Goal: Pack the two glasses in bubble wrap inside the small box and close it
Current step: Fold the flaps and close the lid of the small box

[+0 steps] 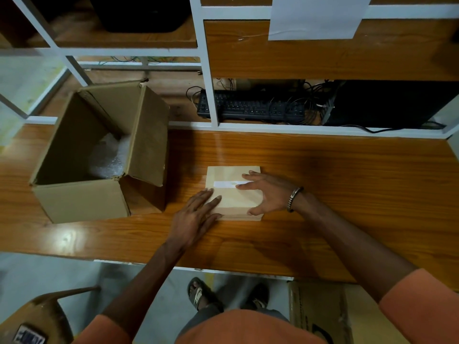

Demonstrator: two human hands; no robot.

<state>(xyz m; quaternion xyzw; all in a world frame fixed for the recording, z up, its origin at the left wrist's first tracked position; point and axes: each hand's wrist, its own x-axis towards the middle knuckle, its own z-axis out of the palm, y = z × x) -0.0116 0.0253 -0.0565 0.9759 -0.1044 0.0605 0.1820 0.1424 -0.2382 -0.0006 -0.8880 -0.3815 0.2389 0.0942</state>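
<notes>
Small box (pixel 233 192): pale cardboard, closed, lying flat on the wooden table (pixel 323 175) near its front edge, right of centre. A white strip of tape or label (pixel 227 184) runs across its top.

Left hand (pixel 196 217): palm down, fingers (pixel 207 198) spread narrowly and laid flat over the box's near-left corner and edge, pressing rather than gripping.

Right hand (pixel 267 192): fingers stretched wide across the right part of the box top, fingertips touching the white strip, thumb hooked at the near-right corner. A metal bracelet (pixel 294 198) sits on the wrist.

Large cardboard box (pixel 82 202): open, flaps up, standing on the table to the left, well apart from the small box. Bubble wrap (pixel 109 157) lies inside at the bottom.

Glasses: not visible; whether they are in the closed box cannot be told.

Behind the table: white-framed shelving with a black keyboard (pixel 250 106) and tangled cables. A white sheet of paper (pixel 315 17) hangs on the upper panel.
</notes>
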